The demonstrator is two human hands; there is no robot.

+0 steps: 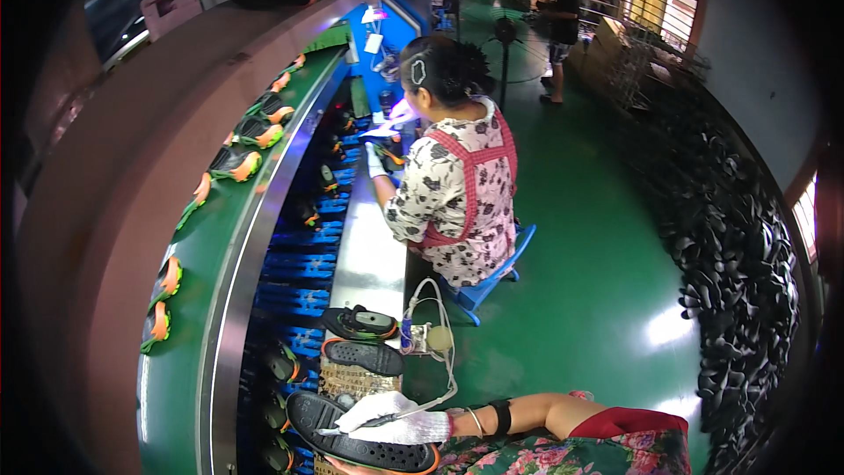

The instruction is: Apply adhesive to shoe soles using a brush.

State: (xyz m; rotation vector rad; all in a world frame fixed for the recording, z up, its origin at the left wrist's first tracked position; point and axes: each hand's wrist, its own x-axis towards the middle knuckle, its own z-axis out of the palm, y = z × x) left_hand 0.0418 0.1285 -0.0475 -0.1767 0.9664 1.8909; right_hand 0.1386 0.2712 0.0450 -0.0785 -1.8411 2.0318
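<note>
My right hand, in a white knitted glove, is closed round a slim pen-shaped tool with a pale cord. Its tip touches a black sole dotted with small round holes and edged in orange. Only bare fingers of my left hand show at the lower edge, gripping the sole's near side; the rest is hidden beneath it. Just beyond, a second black sole lies on the narrow work ledge. Farther along rests a black shoe part with a grey oval patch and green trim.
Left of the ledge, blue racks carry dark shoe parts beside a green belt with orange-and-black shoes. A co-worker sits ahead on a blue chair. Black soles are heaped at right. A person stands far back.
</note>
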